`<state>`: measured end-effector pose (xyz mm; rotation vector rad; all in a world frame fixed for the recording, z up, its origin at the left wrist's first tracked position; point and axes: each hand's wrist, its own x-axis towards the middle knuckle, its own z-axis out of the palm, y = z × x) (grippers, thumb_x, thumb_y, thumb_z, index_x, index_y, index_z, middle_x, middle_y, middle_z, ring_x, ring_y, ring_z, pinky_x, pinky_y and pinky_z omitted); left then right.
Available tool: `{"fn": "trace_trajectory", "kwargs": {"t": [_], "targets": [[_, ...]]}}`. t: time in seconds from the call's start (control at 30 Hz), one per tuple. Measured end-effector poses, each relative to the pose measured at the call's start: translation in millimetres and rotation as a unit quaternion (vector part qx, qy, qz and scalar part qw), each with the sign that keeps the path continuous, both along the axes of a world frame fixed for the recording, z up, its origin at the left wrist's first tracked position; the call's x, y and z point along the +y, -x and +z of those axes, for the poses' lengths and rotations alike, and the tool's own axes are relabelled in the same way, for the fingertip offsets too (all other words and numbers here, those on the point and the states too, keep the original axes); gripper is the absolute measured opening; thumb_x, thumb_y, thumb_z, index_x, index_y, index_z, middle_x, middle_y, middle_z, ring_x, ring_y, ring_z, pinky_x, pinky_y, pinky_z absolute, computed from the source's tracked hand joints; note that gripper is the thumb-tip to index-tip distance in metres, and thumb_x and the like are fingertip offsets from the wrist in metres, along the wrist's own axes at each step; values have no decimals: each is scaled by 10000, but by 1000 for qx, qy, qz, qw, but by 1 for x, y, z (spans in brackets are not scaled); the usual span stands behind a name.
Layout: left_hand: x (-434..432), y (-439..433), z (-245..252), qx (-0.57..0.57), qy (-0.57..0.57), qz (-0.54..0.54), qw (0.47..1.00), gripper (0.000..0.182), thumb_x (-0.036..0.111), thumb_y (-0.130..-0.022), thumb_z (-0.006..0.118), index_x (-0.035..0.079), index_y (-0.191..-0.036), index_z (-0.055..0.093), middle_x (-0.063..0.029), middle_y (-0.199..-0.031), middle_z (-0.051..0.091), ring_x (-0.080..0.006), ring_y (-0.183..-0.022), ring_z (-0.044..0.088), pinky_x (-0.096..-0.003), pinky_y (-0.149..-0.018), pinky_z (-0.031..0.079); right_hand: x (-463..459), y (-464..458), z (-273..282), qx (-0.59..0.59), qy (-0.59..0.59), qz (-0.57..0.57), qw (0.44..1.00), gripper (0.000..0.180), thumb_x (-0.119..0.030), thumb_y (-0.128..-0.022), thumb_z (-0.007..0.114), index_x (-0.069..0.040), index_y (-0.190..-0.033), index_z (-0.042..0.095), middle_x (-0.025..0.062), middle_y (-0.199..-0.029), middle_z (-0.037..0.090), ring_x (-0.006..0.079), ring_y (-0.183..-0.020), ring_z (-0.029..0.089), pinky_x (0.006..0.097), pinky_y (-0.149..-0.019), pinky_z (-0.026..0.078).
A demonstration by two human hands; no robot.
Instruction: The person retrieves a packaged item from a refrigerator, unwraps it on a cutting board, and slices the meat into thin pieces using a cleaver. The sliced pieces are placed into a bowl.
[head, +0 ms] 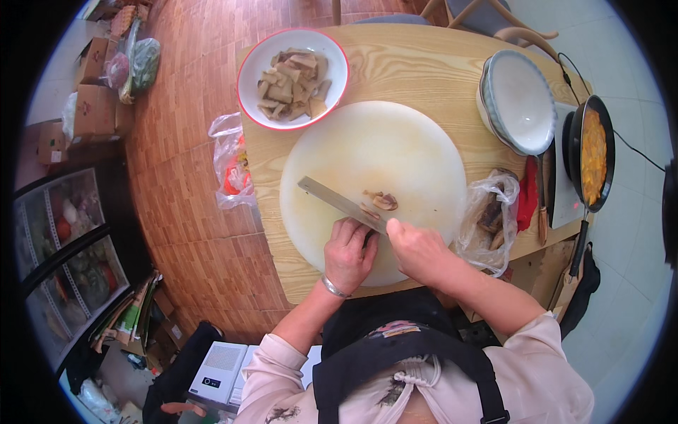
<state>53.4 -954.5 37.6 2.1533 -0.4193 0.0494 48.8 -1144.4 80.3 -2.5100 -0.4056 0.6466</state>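
My right hand (418, 249) grips the handle of a cleaver (339, 201), its blade slanting up and left across a round white cutting board (381, 138). Close against the blade, my left hand (348, 252) presses down with curled fingers on a dark piece of food (367, 237), mostly hidden beneath them. Just beyond the blade lie a few cut slices, perhaps of cured meat (384, 201). Past the board's far left stands a red-rimmed white bowl (244, 79) holding pale brown slices (291, 87).
Right of the board sits a clear plastic bag (490, 217) with dark pieces inside. Stacked white bowls (522, 106) stand beyond it. A frying pan (594, 159) of orange-yellow food rests at the table's (402, 58) right side. Another plastic bag (231, 164) hangs by the left edge.
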Motion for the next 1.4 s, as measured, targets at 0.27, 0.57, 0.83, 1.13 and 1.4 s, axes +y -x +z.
{"fn": "trace_trajectory", "kwargs": {"t": [0.27, 0.57, 0.83, 1.13, 1.4], "targets": [[1, 5, -7, -12, 18, 4, 1000, 338, -62, -739, 795, -7, -1063, 716, -154, -1074, 675, -373, -958, 644, -429, -810, 553, -29, 22, 26, -36, -26, -28, 999, 158, -51, -920, 636, -33, -957, 482, 182, -752, 621, 439, -666, 651, 513, -550, 519], [1, 0, -1, -11, -3, 5, 1000, 305, -46, -741, 804, -7, -1028, 709, -138, -1047, 681, -356, -940, 658, -413, -757, 573, -23, 24, 32, 4, 18, 6, 1000, 203, -11, -862, 625, -21, -1017, 494, 200, -820, 660, 419, -687, 699, 502, -586, 563], [1, 3, -7, -18, 24, 7, 1000, 307, -58, -740, 809, -6, -1028, 718, -151, -1044, 679, -362, -937, 651, -429, -801, 557, -7, 1, -6, -29, -49, -77, 995, 172, -30, -910, 620, -26, -1024, 492, 203, -808, 657, 432, -694, 693, 525, -591, 554], [3, 3, -4, -16, 3, 8, 1000, 292, -54, -743, 809, 2, -1013, 713, -145, -1055, 685, -349, -966, 670, -410, -762, 577, -36, 39, 51, 17, 23, 3, 1000, 158, -39, -904, 635, -37, -971, 492, 185, -776, 629, 415, -646, 673, 500, -552, 544], [3, 5, -6, -9, 5, 8, 1000, 261, -41, -757, 815, 8, -994, 717, -137, -1051, 688, -345, -950, 671, -412, -767, 574, 9, -3, -1, -11, -11, -27, 1000, 198, -26, -885, 632, -16, -1018, 485, 220, -804, 662, 446, -710, 698, 529, -597, 561]]}}
